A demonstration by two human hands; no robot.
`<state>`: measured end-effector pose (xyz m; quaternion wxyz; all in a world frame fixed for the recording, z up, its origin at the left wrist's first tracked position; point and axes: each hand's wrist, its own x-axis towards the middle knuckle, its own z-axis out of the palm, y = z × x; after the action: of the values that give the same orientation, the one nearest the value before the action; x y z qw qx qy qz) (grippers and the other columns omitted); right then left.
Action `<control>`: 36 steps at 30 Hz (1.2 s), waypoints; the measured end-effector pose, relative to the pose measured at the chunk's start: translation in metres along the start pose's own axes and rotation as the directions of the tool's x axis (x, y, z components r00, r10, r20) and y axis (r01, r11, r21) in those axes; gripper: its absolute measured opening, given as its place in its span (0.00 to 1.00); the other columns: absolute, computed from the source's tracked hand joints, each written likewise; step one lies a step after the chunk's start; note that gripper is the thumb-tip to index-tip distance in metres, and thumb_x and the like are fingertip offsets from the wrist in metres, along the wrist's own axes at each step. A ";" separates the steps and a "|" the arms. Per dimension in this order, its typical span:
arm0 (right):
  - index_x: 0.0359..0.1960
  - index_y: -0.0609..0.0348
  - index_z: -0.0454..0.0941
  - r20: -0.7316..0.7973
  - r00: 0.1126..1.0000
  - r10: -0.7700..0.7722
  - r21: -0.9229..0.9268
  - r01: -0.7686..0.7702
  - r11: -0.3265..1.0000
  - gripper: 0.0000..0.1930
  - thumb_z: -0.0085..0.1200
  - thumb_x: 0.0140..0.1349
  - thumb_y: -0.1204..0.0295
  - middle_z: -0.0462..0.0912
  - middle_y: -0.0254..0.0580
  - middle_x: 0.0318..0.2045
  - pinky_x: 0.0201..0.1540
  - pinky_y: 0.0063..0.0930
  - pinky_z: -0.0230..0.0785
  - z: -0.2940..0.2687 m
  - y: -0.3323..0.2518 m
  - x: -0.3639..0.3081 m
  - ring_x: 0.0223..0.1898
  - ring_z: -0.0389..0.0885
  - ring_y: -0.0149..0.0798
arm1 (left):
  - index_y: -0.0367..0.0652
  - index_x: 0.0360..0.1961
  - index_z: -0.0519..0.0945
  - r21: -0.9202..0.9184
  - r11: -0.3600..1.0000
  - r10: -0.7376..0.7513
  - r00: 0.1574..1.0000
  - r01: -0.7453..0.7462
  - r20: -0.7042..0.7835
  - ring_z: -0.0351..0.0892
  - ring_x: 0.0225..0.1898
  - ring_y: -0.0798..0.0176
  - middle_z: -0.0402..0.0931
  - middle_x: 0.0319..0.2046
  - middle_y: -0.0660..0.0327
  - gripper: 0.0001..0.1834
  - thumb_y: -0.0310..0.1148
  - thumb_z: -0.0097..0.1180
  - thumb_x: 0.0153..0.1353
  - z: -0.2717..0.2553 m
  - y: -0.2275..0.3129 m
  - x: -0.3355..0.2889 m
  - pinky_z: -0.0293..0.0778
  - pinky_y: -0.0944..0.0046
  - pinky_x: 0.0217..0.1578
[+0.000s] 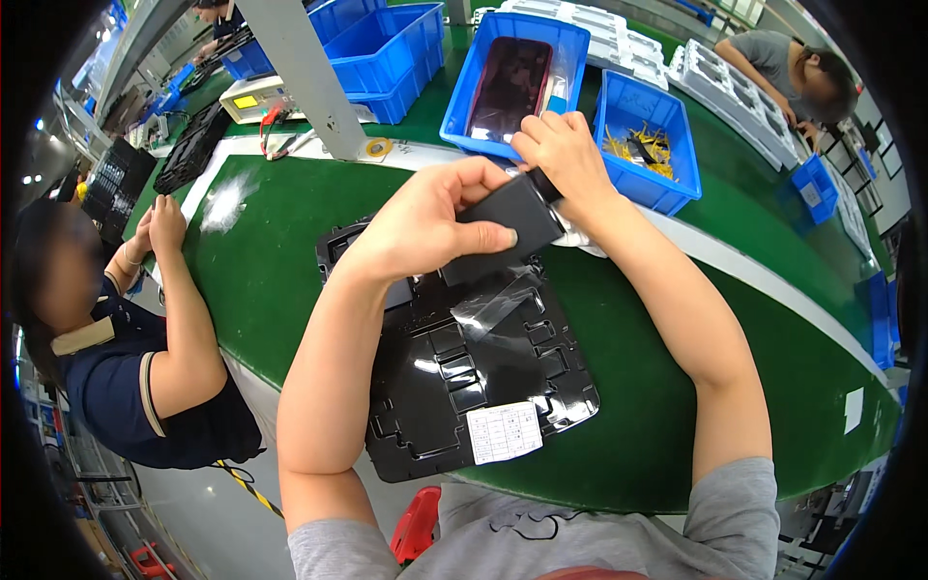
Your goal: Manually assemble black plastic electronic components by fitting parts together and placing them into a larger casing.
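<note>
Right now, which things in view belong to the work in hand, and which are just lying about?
Work in hand: black boxy device, in the left hand; right hand, beside the device; black molded tray, below them.

Apparently lying about: white paper slip, far right; yellow tape roll; instrument with yellow display.

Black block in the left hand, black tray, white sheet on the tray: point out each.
Black block (528, 215): head view, on its broad face.
Black tray (411, 389): head view, bare left-hand surface.
White sheet (505, 432): head view, middle of its printed face.
</note>
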<state>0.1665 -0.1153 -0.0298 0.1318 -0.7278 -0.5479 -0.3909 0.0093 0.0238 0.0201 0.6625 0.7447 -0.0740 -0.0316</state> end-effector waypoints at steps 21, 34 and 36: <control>0.32 0.55 0.74 0.038 0.999 -0.027 0.153 0.021 0.988 0.19 0.64 0.33 0.76 0.72 0.38 0.39 0.41 0.34 0.60 0.000 0.005 -0.003 0.40 0.74 0.40 | 0.43 0.35 0.74 0.021 1.000 0.001 0.987 0.003 -0.164 0.65 0.59 0.68 0.49 0.69 0.57 0.14 0.19 0.62 0.48 -0.020 -0.032 0.017 0.67 0.65 0.54; 0.38 0.56 0.78 0.096 0.995 -0.022 0.188 0.003 0.982 0.10 0.48 0.58 0.71 0.76 0.36 0.39 0.48 0.36 0.59 -0.018 0.011 0.008 0.45 0.72 0.40 | 0.40 0.34 0.74 0.194 0.980 -0.002 0.979 0.042 -0.204 0.67 0.57 0.66 0.55 0.67 0.58 0.12 0.19 0.61 0.48 -0.025 -0.034 0.019 0.70 0.66 0.52; 0.40 0.56 0.77 0.109 0.993 0.042 0.156 -0.059 0.986 0.11 0.45 0.61 0.68 0.78 0.37 0.42 0.53 0.38 0.58 -0.019 0.018 0.011 0.50 0.72 0.39 | 0.40 0.35 0.74 0.180 0.981 -0.036 0.978 0.075 -0.208 0.69 0.56 0.66 0.55 0.67 0.58 0.12 0.19 0.61 0.48 -0.023 -0.029 0.020 0.70 0.66 0.51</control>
<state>0.1756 -0.1258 -0.0051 0.1702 -0.7482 -0.5648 -0.3037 0.0345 0.0466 -0.0049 0.5926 0.8047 0.0124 0.0333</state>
